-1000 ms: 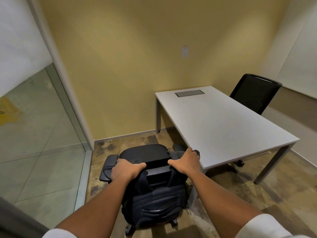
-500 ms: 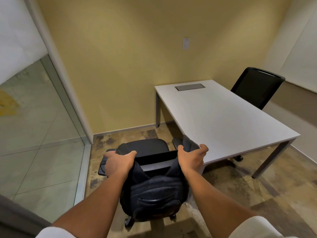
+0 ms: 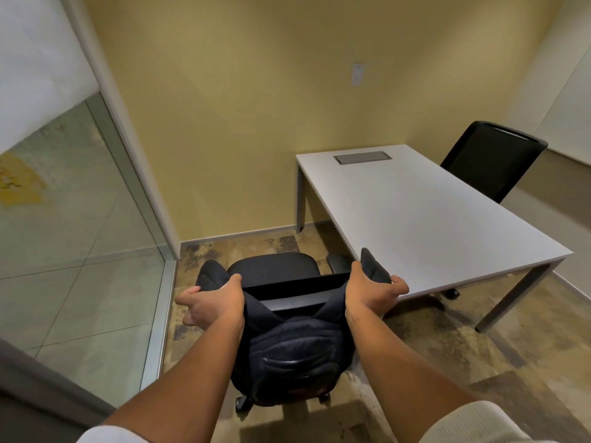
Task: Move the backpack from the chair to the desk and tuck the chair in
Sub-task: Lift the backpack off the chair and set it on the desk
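Both my hands grip the backpack point(image 3: 294, 350) straps — left hand point(image 3: 212, 300), right hand point(image 3: 371, 290) — over the chair point(image 3: 271, 266); the desk point(image 3: 431, 219) lies right, nearer my right hand.

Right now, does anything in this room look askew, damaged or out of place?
Mainly the backpack: it hangs off the chair back, straps pulled apart by the left hand and right hand. The floor looks blotchy and worn. The desk is bare.
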`<state>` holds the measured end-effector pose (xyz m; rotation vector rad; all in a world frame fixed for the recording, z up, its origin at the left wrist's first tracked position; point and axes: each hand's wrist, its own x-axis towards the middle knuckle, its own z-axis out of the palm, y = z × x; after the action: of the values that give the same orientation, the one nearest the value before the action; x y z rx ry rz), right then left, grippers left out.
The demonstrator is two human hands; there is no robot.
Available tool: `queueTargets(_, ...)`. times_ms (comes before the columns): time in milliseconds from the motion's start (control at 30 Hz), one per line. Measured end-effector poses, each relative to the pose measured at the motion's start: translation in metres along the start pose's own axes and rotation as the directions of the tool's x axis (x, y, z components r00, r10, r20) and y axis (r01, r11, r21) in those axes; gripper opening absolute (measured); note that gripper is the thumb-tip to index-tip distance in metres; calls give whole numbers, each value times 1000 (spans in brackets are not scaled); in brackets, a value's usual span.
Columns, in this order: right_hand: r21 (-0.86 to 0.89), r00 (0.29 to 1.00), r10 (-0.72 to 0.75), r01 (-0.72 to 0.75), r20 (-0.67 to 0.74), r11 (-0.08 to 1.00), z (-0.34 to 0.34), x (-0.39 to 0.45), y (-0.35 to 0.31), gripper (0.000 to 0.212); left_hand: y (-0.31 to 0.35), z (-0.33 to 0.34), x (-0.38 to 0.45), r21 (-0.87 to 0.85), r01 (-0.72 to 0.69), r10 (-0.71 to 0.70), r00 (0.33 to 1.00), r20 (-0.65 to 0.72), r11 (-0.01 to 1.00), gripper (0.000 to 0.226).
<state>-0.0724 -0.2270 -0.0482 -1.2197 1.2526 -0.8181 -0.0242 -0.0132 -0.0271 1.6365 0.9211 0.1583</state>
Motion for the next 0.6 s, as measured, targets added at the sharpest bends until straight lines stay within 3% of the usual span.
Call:
queueTargets(233,30,999,51,-51,-13,998,-4,0,9,78,-10,-12,1,-244,73,-86,995,-43,967,78)
queueTargets(600,-3,994,106,-106,-40,994,-26,-15,12,81,-16,-30,-11,-357,159,-187,981,-44,921,80)
